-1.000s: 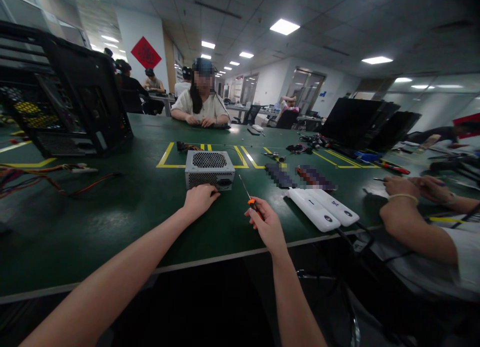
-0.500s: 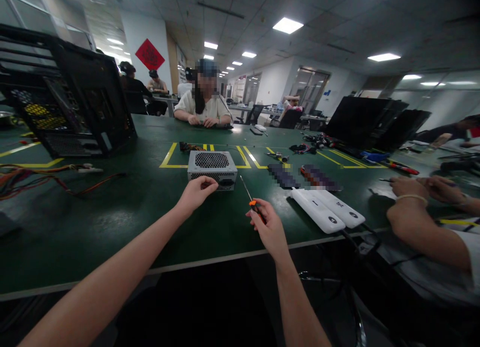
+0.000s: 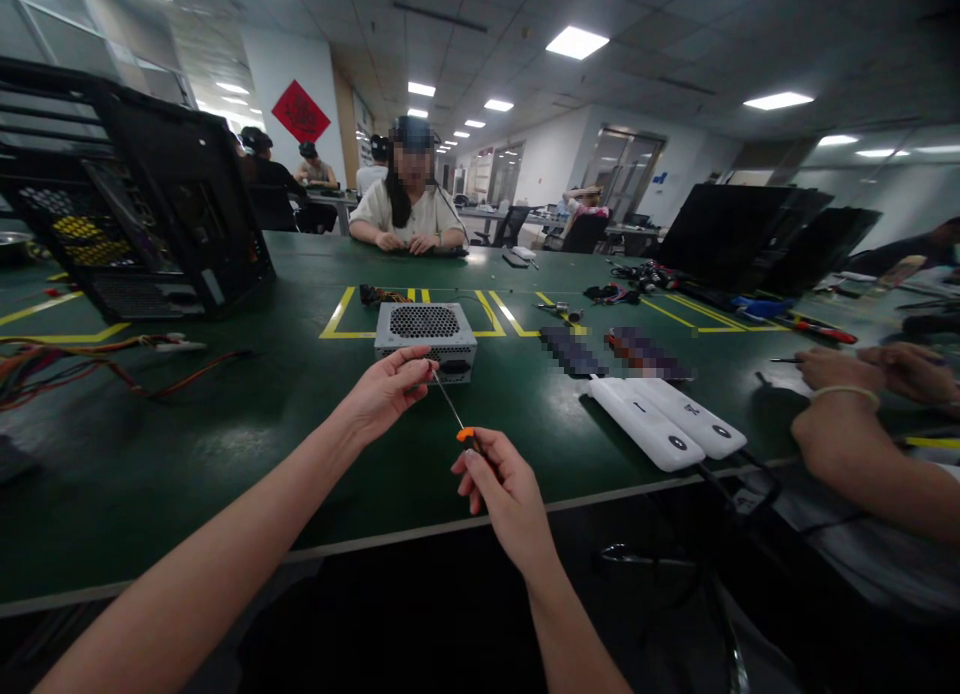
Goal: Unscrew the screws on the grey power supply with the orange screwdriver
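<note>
the right hand [image 3: 501, 489] grips a screwdriver [image 3: 459, 419] by its orange handle, fingers curled closed. the left hand [image 3: 386, 389], fingers pinched together, touches the shaft's tip. a silver power supply [image 3: 424, 334] sits just beyond both hands on the green table [image 3: 225, 444].

Open office: tiled ceiling with lit panels [image 3: 576, 42], green worktables [image 3: 225, 424].

A green table [image 3: 225, 444] holds an open black computer case [image 3: 150, 204], loose wires [image 3: 90, 364] and 2 white devices [image 3: 667, 424].
</note>
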The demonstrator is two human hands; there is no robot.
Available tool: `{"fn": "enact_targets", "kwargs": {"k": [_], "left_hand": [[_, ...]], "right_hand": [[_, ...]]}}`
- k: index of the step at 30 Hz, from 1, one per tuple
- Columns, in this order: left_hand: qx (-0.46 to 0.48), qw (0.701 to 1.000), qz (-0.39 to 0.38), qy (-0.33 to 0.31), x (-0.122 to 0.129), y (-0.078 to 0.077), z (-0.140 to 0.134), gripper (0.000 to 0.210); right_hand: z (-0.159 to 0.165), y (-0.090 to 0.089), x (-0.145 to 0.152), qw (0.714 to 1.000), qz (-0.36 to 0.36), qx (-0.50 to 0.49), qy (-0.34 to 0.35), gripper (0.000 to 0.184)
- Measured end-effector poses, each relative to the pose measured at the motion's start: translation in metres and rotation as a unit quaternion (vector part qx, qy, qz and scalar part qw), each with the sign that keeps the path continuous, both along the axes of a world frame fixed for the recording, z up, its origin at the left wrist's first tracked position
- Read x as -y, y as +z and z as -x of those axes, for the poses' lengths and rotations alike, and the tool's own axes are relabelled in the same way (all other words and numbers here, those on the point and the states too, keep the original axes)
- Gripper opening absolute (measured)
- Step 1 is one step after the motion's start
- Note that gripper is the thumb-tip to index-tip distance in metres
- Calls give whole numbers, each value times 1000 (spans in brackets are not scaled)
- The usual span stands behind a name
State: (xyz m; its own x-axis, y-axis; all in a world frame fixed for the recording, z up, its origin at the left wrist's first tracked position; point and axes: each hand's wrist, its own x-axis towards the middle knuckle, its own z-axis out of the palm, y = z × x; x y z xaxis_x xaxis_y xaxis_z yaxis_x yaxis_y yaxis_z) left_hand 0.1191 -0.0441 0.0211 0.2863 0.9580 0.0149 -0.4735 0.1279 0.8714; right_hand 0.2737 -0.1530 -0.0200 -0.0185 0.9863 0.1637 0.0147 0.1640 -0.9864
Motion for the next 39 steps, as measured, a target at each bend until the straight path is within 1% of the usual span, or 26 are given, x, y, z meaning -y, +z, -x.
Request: {"fn": "enact_targets", "kwargs": {"k": [6, 15, 18, 21, 23, 25, 28, 31, 33, 35, 37, 39], "left_hand": [[-21, 1000, -13, -10, 2, 0, -1, 30], [-56, 997, -52, -8, 0, -3, 0, 34], [-81, 995, -65, -11, -1, -5, -1, 35], [-104, 992, -67, -15, -2, -8, -3, 38], [-117, 992, -48, -20, -3, -11, -4, 37], [-138, 990, -21, -20, -4, -15, -6, 31], [-167, 986, 10, -15, -8, -22, -8, 21], [-182, 982, 14, -45, -11, -27, -12, 15], [-181, 981, 7, -70, -12, -29, -18, 19], [-174, 982, -2, -79, -14, -29, -24, 26], [-169, 983, -15, -68, -16, -30, -28, 30], [-174, 983, -33, -55, -18, -32, -30, 32]], "right_hand": [[2, 0, 2, 1000, 4, -13, -5, 24], [0, 0, 1, 1000, 16, -16, -2, 24], [0, 0, 1, 999, 24, -22, 0, 24], [0, 0, -2, 997, 49, -54, 24, 25], [-1, 1, -4, 994, 66, -87, 32, 26], [-3, 3, -7, 988, 76, -128, 28, 26], [-8, 9, -10, 974, 98, -202, 27, 25], [-14, 13, -14, 953, 137, -269, 31, 25], [-18, 15, -18, 938, 160, -306, 27, 23], [-22, 16, -21, 922, 184, -339, 21, 18], [-25, 16, -23, 904, 210, -371, 16, 11], [-26, 17, -24, 885, 237, -400, 17, 9]]}}
